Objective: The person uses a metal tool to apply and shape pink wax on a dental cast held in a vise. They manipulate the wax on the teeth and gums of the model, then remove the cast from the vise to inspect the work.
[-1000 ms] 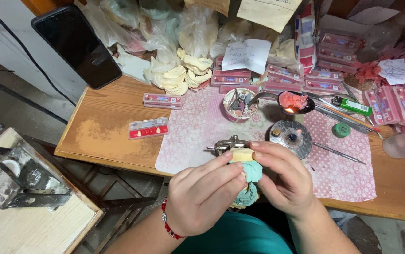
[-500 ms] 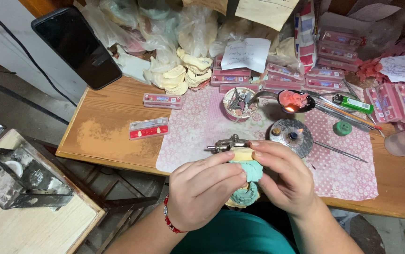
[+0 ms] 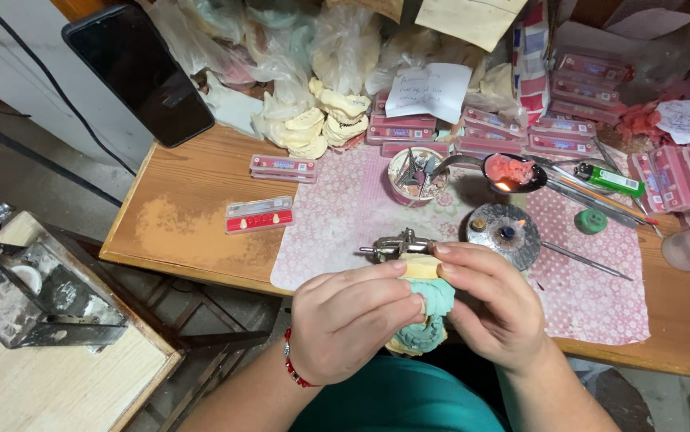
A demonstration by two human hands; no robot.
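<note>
Both bare hands meet low at centre, forearms rising from the bottom edge. Left hand [image 3: 345, 324]: back of hand up, fingers curled inward, thumb tip pressed forward toward the other hand; red beaded bracelet [image 3: 290, 362] round the wrist. Right hand [image 3: 493, 308]: fingers bent and closed, fingertips facing the left thumb, wrist angled down-right.

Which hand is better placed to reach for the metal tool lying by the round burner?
Probably the right hand: the metal tool lies on its side, just past the round burner. The left hand cups the green dental cast.
</note>
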